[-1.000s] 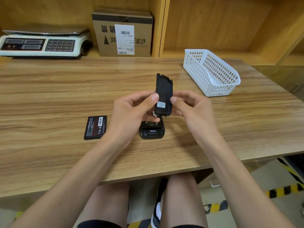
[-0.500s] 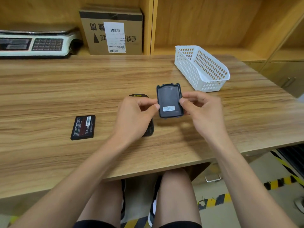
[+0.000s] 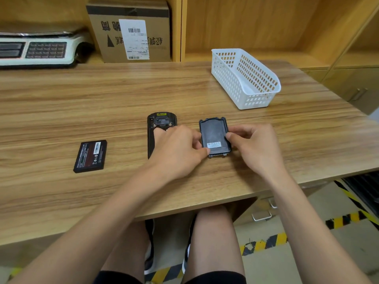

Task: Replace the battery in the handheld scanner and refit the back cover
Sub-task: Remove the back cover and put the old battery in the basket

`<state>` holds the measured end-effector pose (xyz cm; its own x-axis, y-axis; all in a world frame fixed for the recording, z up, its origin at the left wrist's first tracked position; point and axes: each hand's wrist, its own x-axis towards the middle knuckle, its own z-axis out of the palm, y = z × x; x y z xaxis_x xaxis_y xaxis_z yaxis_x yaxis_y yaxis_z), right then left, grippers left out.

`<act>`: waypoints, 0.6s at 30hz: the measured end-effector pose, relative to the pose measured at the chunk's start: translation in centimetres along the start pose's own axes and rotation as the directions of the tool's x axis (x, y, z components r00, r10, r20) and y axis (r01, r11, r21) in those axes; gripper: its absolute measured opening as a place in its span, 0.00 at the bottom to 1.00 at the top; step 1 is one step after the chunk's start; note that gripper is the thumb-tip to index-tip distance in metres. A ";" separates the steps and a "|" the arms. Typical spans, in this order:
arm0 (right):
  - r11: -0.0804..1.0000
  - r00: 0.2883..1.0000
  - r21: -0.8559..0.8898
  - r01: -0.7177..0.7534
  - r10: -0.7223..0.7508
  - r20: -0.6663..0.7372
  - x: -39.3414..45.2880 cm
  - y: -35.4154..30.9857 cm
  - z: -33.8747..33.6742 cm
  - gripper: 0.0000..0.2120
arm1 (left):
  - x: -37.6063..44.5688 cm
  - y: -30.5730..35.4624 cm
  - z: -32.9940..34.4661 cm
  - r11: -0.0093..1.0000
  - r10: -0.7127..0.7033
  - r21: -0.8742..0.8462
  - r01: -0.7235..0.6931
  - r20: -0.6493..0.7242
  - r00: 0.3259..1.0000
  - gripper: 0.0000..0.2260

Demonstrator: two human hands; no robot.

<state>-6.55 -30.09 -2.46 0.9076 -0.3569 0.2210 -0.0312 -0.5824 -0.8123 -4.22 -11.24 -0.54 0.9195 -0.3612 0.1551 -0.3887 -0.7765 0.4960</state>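
Holding: both hands grip the back cover [image 3: 214,137], inner face up, low over the table [image 3: 61,103].
Left hand [image 3: 176,152]: thumb and fingertips pinch the cover's left edge and near corner; the palm hides much of the scanner.
Right hand [image 3: 254,146]: thumb and forefinger closed on the cover's right edge.
Scanner [image 3: 162,120]: lying on the table, back open, just left of the cover.
Battery [image 3: 90,156]: loose on the table, well apart to the left.
Basket [image 3: 244,78]: white, far right.
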 end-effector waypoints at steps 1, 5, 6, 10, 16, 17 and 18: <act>1.000 1.000 -0.012 -0.001 0.001 0.008 0.0 0.0 -0.1 0.07 | 0.1 0.0 0.1 1.000 0.004 0.016 -0.004 0.002 1.000 0.14; 0.997 0.999 -0.072 -0.013 0.016 0.047 -0.2 0.1 -0.2 0.07 | 0.2 0.2 0.4 0.998 0.011 0.055 -0.012 0.011 1.000 0.14; 0.995 0.998 -0.095 -0.011 0.016 0.054 -0.2 0.1 -0.2 0.07 | 0.2 0.2 0.5 0.998 0.013 0.064 -0.014 0.014 1.000 0.14; 0.987 0.999 -0.163 -0.001 0.009 0.046 -0.5 0.3 0.1 0.06 | 0.5 0.1 0.7 0.994 0.020 0.110 -0.024 0.040 0.999 0.13; 0.976 0.999 -0.218 -0.007 0.015 0.034 -0.4 0.6 0.4 0.07 | 0.4 0.2 0.9 0.983 0.046 0.176 -0.050 0.026 0.999 0.17; 0.973 0.999 -0.230 -0.008 0.016 0.037 -0.4 0.7 0.5 0.07 | 0.4 0.2 0.9 0.982 0.050 0.180 -0.054 0.026 0.998 0.17; 0.970 0.999 -0.241 -0.010 0.020 0.038 -0.4 0.7 0.5 0.07 | 0.4 0.2 0.9 0.981 0.054 0.184 -0.058 0.027 0.998 0.17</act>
<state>-6.73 -29.92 -3.39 0.9222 -0.3403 0.1838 -0.1405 -0.7375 -0.6606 -3.95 -12.04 -1.18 0.8952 -0.4164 0.1591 -0.4457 -0.8357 0.3209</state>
